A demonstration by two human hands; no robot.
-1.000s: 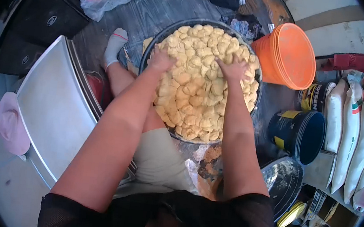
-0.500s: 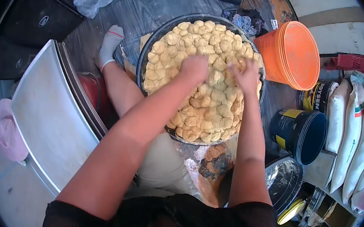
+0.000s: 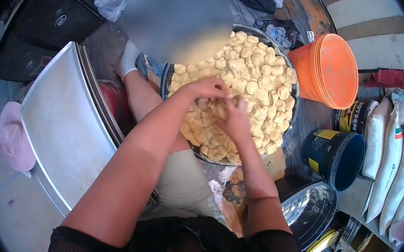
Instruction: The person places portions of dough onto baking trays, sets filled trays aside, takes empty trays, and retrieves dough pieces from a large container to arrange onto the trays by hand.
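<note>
A wide dark basin [image 3: 294, 106] is filled with pale yellow lumps of dough [image 3: 260, 83], packed close together. My left hand [image 3: 207, 88] is over the middle of the basin, its fingers drawn together near the right hand's fingertips; whatever they pinch is hidden. Just below and to the right, my right hand [image 3: 237, 122] curls over the dough, thumb and fingers around a lump. The two hands nearly touch. A blurred grey oval covers the basin's upper left part.
At the basin's right stand an orange bucket [image 3: 336, 71] and a dark blue bucket [image 3: 343, 160]. White filled sacks [image 3: 393, 161] lean farther right. A metal tray [image 3: 72, 122] is at my left. Below the blue bucket sits a black round tub [image 3: 309, 208].
My right hand has moved left and down, meeting my left hand, which has come slightly lower. The view has shifted, and a blurred oval now covers the upper left of the basin.
</note>
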